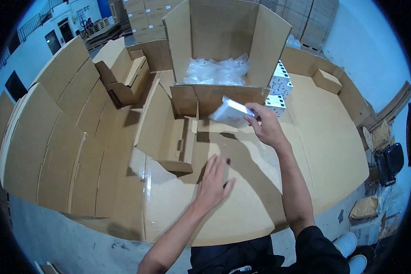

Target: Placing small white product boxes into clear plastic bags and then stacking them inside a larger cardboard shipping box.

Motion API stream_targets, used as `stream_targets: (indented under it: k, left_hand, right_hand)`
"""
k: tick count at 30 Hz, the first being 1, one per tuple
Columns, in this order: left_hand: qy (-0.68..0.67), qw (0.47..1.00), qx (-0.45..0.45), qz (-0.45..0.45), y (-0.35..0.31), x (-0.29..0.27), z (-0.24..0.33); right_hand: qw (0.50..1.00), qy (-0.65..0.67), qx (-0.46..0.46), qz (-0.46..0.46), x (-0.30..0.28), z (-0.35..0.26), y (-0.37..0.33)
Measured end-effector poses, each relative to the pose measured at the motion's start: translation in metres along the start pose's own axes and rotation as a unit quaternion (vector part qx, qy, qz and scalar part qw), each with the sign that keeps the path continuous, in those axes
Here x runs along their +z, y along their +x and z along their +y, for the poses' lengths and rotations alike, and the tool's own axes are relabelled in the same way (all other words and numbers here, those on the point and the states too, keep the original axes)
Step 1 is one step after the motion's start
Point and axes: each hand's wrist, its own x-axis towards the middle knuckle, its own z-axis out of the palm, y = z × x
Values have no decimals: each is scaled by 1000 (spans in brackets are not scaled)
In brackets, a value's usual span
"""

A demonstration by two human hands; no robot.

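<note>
White package [233, 113]: it is just above the middle of the frame, tilted and raised over the cardboard-covered worktop [322, 160]. From the left edge, tall flattened cartons [29, 141] lean together in a close row. Beyond them, in the upper left, a small brown carton [131, 86] lies with its flaps raised. Left of centre, an open brown carton [156, 121] shows its inside, one long flap standing out toward the left. The left hand [212, 182] is below the middle of the frame, fingers spread and holding nothing; whether it touches the worktop, I cannot tell. At upper centre a large open carton [221, 25] has clear plastic bags [217, 71] bunched inside it. Right of centre, the right hand [266, 124] grips the package's right end between thumb and fingers. Just beyond that hand are white boxes [279, 84] with black markings. In the upper right, a small closed brown box [327, 81] is near the worktop's raised cardboard edge [351, 93].
</note>
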Motion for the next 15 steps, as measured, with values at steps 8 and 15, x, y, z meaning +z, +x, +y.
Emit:
stream_targets:
  k: [8, 15]
  left_hand:
    - [79, 995, 15, -57, -17, -24, 13]
    - [69, 996, 13, -49, -8, -20, 6]
  right_hand:
    - [980, 193, -25, 46, 76, -35, 55]
    - [994, 101, -47, -22, 84, -45, 83]
